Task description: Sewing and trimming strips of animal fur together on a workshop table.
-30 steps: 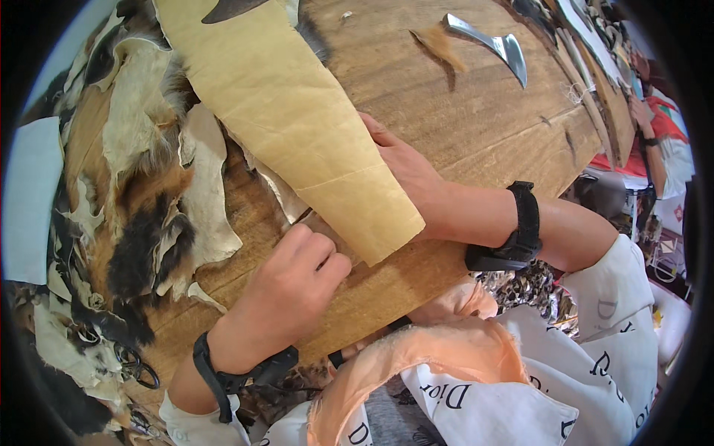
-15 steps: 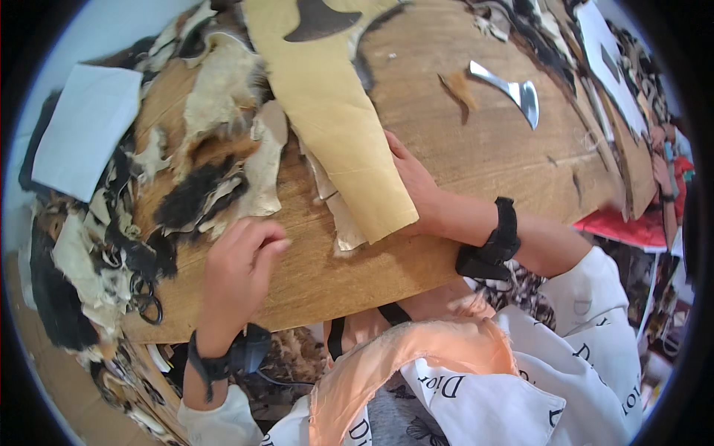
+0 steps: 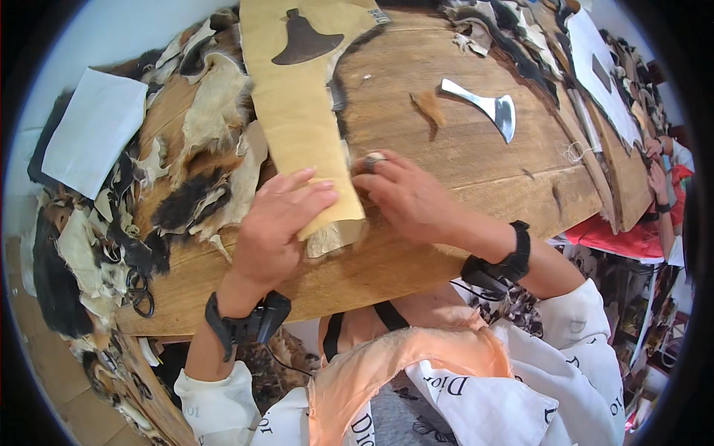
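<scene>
A long yellow paper pattern (image 3: 294,111) lies over a piece of fur hide (image 3: 327,241), whose pale end sticks out at the near edge. On its lower part my left hand (image 3: 279,227) lies with fingers stretched flat. My right hand (image 3: 405,189) is at the pattern's right edge, fingers curled together; a small dark and whitish spot shows at them, too small to name. Higher on the paper rests a dark, flared knife blade (image 3: 307,41). To the right a shiny flared metal blade (image 3: 483,108) lies beside a brown fur scrap (image 3: 429,108).
Hide scraps (image 3: 212,111) cover the left of the wooden table (image 3: 446,193), with a white sheet (image 3: 97,134) on them. Black loop handles (image 3: 139,293) lie at the left edge. On the right are wooden strips (image 3: 595,156), another white sheet (image 3: 595,59) and another person's hands (image 3: 657,178).
My left hand has come down onto the pattern from its left. My right hand has drawn from beneath its edge and curled. The pattern's near end has shifted left.
</scene>
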Motion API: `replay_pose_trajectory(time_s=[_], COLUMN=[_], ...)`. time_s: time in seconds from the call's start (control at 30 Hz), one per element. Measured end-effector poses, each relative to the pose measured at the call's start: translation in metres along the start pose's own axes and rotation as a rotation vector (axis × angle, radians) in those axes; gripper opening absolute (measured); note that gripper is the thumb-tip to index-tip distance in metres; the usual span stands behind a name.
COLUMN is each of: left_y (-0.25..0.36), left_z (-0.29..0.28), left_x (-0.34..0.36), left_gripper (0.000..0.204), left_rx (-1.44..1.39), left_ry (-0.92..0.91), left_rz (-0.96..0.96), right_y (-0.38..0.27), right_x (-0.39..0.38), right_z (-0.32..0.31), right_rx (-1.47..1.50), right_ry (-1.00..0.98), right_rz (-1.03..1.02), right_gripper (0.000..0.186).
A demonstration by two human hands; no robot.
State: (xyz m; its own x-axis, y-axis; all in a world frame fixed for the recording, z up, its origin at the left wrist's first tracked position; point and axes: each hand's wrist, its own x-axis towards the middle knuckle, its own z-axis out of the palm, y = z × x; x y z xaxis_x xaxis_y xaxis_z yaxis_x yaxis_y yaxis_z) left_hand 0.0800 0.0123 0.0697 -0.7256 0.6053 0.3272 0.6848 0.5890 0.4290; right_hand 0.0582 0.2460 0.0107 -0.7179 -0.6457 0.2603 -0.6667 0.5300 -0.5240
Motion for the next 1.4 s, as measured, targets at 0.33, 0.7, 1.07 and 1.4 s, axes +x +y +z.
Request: replay_pose_trajectory(time_s=[0.33,0.7,1.07,1.4], left_y=[0.003,0.007,0.008,0.005], left_z=[0.022,0.031,0.036,0.037], left_x=[-0.026,-0.038,-0.042,-0.042], left_gripper=[0.04,0.034,0.035,0.035], left_rx=[-0.028,-0.014,-0.048,0.037], left_ry=[-0.07,-0.176,-0.164,-0.143], left_rz=[-0.136,-0.266,-0.306,-0.256], right_y=[0.006,0.004,-0.019,-0.011], right_x=[-0.035,-0.015,0.002,0.005], right_z=[-0.044,-0.042,0.001,0.003], right_rx=[0.002,-0.029,0.049,0.047], right_ry=[0.101,-0.044,-0.196,-0.214], right_rz=[0.111,-0.008,-0.328,-0.312], right_gripper=[0.01,0.012,0.016,0.018])
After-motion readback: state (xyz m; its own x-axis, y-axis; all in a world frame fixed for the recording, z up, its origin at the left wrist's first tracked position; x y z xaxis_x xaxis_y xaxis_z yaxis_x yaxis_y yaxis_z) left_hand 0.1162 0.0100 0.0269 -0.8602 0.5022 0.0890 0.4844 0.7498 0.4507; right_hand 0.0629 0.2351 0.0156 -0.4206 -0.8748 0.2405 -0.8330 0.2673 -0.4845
